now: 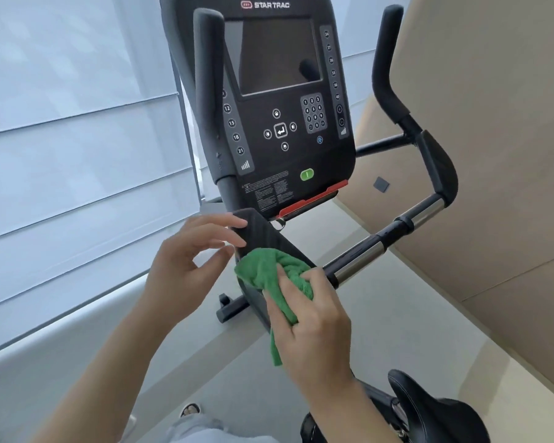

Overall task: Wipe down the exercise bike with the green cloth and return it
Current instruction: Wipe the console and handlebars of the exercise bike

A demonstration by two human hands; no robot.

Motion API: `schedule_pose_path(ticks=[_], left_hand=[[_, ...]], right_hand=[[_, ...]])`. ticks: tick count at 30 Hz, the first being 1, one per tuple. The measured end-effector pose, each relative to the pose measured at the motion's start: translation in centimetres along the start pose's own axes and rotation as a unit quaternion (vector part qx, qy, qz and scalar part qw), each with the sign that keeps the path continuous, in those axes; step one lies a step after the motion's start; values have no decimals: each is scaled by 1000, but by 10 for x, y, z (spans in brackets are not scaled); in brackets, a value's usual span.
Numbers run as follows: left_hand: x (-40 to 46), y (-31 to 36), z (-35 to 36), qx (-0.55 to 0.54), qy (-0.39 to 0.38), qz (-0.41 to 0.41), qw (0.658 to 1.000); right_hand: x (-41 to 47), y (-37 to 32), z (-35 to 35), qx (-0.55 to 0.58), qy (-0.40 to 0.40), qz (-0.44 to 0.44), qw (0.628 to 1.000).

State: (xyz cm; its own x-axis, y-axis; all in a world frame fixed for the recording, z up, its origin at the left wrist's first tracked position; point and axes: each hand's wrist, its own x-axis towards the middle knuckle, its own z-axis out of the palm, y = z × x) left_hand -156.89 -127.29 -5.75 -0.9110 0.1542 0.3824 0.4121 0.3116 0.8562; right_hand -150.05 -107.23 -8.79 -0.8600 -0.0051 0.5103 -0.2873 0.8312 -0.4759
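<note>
The black exercise bike fills the middle, its console (282,100) upright ahead of me with a dark screen and keypad. Below the console a textured black handlebar pad (263,233) slopes toward me. My right hand (314,318) is shut on the green cloth (269,276) and presses it against the lower part of that pad, next to the chrome bar (365,254). My left hand (189,260) hovers with fingers apart, its fingertips touching the pad's left edge. Part of the cloth hangs down under my right palm.
The black saddle (435,407) sits at the lower right. Two upright handlebar grips (207,91) (387,59) flank the console. White window blinds (77,155) cover the left, a beige wall (493,155) stands right. My foot (190,409) shows on the grey floor.
</note>
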Motion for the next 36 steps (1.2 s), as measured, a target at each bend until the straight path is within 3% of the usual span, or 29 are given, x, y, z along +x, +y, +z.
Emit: schedule_pose_path(ticks=[5, 9, 16, 24, 36], left_hand=[[7, 0, -23, -55, 75, -38, 995], [21, -1, -40, -56, 62, -32, 996], [64, 3, -91, -61, 56, 19, 996], [98, -6, -115, -77, 18, 55, 995], [129, -3, -123, -72, 50, 64, 994]], right_hand=[[46, -18, 9, -56, -10, -5, 998], [69, -30, 1, -38, -12, -11, 999], [125, -68, -18, -2, 93, -33, 995], [189, -95, -31, -10, 158, -51, 986], [290, -114, -12, -54, 169, -153, 972]])
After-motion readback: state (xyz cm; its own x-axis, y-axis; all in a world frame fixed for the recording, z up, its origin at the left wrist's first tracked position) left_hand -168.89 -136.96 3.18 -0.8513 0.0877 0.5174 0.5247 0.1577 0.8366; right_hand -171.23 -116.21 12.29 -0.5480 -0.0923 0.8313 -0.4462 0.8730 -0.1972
